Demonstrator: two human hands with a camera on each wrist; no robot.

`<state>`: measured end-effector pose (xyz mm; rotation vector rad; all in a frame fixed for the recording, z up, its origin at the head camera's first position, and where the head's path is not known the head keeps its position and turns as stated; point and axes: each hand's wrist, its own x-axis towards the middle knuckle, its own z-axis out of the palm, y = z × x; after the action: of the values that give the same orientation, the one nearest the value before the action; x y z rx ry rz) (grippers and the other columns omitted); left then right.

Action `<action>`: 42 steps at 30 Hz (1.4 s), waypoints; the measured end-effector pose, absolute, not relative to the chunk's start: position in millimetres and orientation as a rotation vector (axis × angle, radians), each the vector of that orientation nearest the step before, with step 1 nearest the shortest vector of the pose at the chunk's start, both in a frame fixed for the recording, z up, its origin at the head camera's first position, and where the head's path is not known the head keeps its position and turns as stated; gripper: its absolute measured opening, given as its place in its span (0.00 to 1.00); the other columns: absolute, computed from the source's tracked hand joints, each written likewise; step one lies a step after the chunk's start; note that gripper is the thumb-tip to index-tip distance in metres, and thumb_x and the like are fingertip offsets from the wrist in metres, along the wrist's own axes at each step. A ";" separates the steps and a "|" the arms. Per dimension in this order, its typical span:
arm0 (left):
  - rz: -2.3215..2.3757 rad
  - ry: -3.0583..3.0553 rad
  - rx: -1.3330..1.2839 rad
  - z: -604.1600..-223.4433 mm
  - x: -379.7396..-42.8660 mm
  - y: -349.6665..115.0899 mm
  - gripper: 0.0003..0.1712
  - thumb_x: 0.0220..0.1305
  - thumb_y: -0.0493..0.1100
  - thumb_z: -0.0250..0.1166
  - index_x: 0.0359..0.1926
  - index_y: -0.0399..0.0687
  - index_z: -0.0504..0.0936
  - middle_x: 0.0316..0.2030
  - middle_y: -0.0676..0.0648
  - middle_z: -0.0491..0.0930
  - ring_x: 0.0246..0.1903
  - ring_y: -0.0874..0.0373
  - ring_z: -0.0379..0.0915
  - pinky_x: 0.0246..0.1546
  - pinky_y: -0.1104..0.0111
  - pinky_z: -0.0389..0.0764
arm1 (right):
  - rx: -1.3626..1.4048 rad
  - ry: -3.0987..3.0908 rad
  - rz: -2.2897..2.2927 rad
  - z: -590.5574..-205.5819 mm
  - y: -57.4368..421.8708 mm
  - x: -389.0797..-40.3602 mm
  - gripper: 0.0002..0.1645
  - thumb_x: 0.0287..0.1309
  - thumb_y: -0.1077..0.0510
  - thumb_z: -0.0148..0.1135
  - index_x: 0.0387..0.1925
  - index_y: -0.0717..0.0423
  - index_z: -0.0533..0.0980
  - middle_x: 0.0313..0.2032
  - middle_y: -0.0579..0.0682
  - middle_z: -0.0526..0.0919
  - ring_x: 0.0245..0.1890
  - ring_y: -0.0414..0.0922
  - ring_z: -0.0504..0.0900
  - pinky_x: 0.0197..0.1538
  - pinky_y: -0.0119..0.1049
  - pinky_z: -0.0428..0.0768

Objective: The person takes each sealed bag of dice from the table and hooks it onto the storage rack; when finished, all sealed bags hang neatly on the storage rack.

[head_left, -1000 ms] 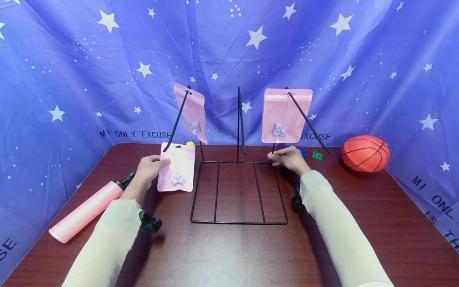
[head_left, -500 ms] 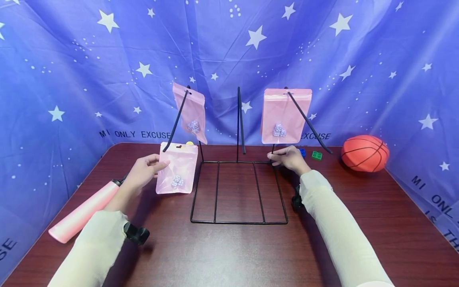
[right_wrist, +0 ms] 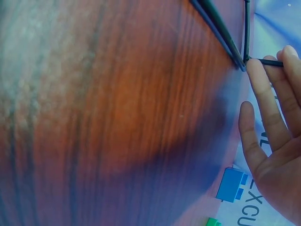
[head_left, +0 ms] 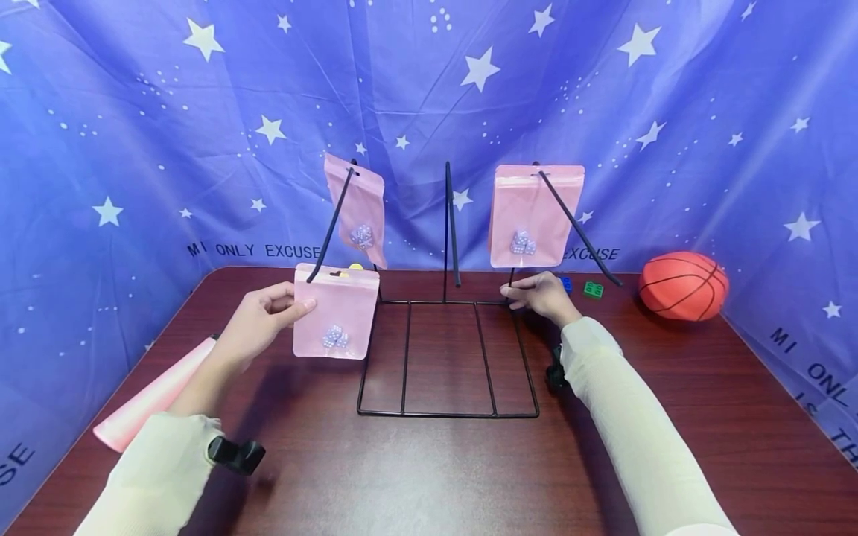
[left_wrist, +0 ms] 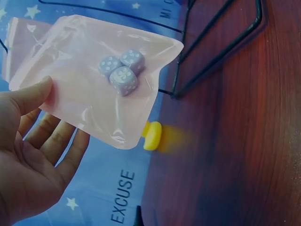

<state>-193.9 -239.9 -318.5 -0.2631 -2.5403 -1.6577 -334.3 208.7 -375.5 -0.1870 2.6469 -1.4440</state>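
My left hand (head_left: 258,320) pinches the left edge of a pink zip bag (head_left: 331,309) between thumb and fingers. Several spotted lilac dice (left_wrist: 123,77) show through its lower part. The bag hangs upright over the table, its hang hole close to the tip of the left hook (head_left: 328,234), which overlaps its top in the head view. At the back right, my right hand (head_left: 543,296) grips an upright of the black wire rack (head_left: 447,415) between thumb and fingers. Another pink bag (head_left: 360,208) hangs on the left hook, turned sideways; one more (head_left: 536,208) faces forward on the right hook.
The rack's middle hook (head_left: 453,238) holds no bag. An orange, dented basketball (head_left: 684,286) lies far right, near a green brick (head_left: 593,289) and a blue brick (right_wrist: 230,184). Left, a pink cylinder (head_left: 157,394) lies partly behind my forearm. A yellow object (left_wrist: 153,135) sits behind the held bag.
My left forearm has swung left and the held bag has turned to face the camera more squarely, its right edge now further right. The right hand and the rack stay put.
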 end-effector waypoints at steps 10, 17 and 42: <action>-1.601 -2.479 -0.386 -305.3 -175.2 -233.0 0.09 0.70 0.40 0.67 0.41 0.37 0.82 0.29 0.54 0.85 0.31 0.64 0.76 0.37 0.71 0.70 | -0.174 2.629 -1.442 -375.4 209.4 -333.8 0.24 0.67 0.53 0.67 0.55 0.69 0.81 0.50 0.65 0.85 0.42 0.54 0.89 0.65 0.53 0.73; -1.583 -2.412 -0.467 -296.0 -162.2 -224.2 0.06 0.68 0.36 0.67 0.40 0.35 0.83 0.31 0.54 0.88 0.32 0.65 0.81 0.37 0.73 0.75 | -0.184 2.626 -1.455 -375.0 208.5 -331.7 0.24 0.68 0.54 0.66 0.56 0.70 0.80 0.51 0.66 0.84 0.42 0.54 0.89 0.64 0.52 0.74; -1.838 -1.942 -0.630 -269.7 -127.3 -214.6 0.17 0.57 0.16 0.62 0.37 0.37 0.89 0.29 0.46 0.88 0.28 0.62 0.84 0.30 0.75 0.79 | -0.185 2.637 -1.432 -375.8 208.6 -333.4 0.24 0.67 0.53 0.67 0.55 0.69 0.81 0.50 0.64 0.85 0.40 0.52 0.90 0.62 0.50 0.76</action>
<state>-127.3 -214.6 -269.7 -0.6296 -1.9416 -1.8382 -333.4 208.6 -375.8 -0.1852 2.6367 -1.4316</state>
